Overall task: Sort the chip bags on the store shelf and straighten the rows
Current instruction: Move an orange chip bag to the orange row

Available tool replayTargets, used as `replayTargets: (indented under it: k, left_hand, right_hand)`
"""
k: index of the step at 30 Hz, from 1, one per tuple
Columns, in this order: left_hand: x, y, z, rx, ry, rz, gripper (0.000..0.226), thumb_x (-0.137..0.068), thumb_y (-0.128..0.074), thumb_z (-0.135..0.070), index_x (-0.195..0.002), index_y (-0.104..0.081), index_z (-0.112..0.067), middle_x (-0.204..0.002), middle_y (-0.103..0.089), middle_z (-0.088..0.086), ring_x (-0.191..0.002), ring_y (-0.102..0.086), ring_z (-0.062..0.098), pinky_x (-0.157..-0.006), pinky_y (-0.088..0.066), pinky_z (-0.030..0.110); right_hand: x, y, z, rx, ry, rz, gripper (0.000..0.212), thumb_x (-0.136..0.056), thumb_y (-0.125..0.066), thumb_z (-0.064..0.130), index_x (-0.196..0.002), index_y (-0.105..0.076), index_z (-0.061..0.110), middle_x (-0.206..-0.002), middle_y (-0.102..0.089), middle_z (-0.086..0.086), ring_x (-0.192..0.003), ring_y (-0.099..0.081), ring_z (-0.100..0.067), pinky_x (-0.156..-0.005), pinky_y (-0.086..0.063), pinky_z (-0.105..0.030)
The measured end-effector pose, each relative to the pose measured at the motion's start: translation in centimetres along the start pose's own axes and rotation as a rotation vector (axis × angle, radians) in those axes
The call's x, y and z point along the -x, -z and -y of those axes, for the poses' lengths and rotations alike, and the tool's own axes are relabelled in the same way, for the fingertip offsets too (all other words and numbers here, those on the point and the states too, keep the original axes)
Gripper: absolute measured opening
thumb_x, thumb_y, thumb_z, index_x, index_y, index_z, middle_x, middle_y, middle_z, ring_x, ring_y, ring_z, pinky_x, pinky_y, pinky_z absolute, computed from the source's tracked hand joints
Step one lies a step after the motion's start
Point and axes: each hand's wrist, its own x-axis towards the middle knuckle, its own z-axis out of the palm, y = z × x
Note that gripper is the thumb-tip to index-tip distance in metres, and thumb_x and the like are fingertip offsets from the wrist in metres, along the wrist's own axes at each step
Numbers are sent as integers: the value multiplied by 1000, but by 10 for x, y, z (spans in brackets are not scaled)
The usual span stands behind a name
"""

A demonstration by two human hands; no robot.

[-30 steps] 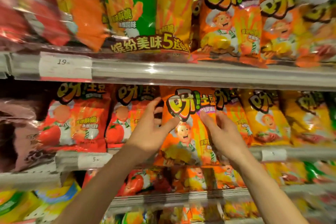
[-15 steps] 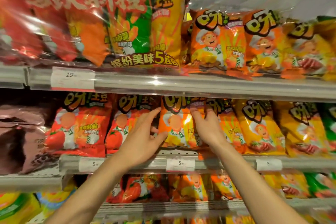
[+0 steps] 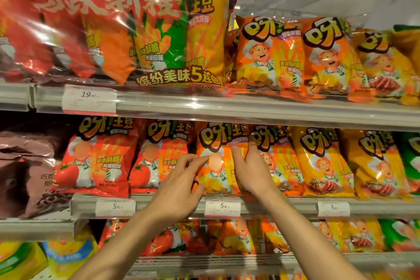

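An orange chip bag (image 3: 217, 143) stands upright in the middle shelf's row, between red tomato bags (image 3: 159, 157) and another orange bag (image 3: 275, 154). My left hand (image 3: 179, 186) rests against its lower left edge, fingers spread and touching the bag front. On the bag's right side lies my right hand (image 3: 250, 168), fingers pointing up, pressed between it and the neighbouring orange bag. Both hands touch the bag; neither lifts it.
The middle shelf rail (image 3: 272, 208) carries price tags (image 3: 222, 207). Yellow bags (image 3: 322, 161) and a green bag (image 3: 411, 157) continue to the right, brown bags (image 3: 25, 166) at left. A large multipack (image 3: 113, 29) hangs over the upper shelf (image 3: 250, 109). More bags fill the lower shelf (image 3: 227, 261).
The orange bag went from being held out in front of the shelf back into the row. Both hands followed it in and now press at its sides.
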Motion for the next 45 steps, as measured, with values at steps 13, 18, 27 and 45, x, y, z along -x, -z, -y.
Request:
replayTargets:
  k: [13,18,27,45]
  left_hand:
    - [-16,-25,-6,-379,-135,-125,57,-106,-18,-49,-160,-16,-32,-169,-13,-4,-156,-8,19,-125,-10,39]
    - [-17,-40,2,-473,-100,-125,58,-106,-6,-48,-160,4,-31,-169,3,-2,-155,11,24,-123,2,48]
    - [-15,-38,-8,-423,-53,-119,56,-106,-22,-44,-160,-16,-29,-169,-14,3,-157,-4,24,-124,-1,45]
    - [51,36,25,-342,47,-301,43,-101,-47,-35,-139,-54,-17,-138,-52,1,-128,-49,22,-104,-43,39]
  right_hand:
    - [23,13,-45,574,501,-42,67,-106,-19,56,-161,-11,20,-168,-14,-3,-156,-5,-20,-127,-6,-42]
    - [19,2,-50,634,446,18,66,-103,-3,59,-159,9,26,-168,7,3,-155,14,-17,-125,1,-49]
    - [23,5,-48,483,434,10,66,-104,-13,60,-161,-6,28,-170,-2,2,-155,12,-13,-125,6,-46]
    - [53,-14,-7,193,656,-165,38,-89,-72,24,-124,-65,10,-129,-60,-5,-121,-57,-25,-101,-47,-44]
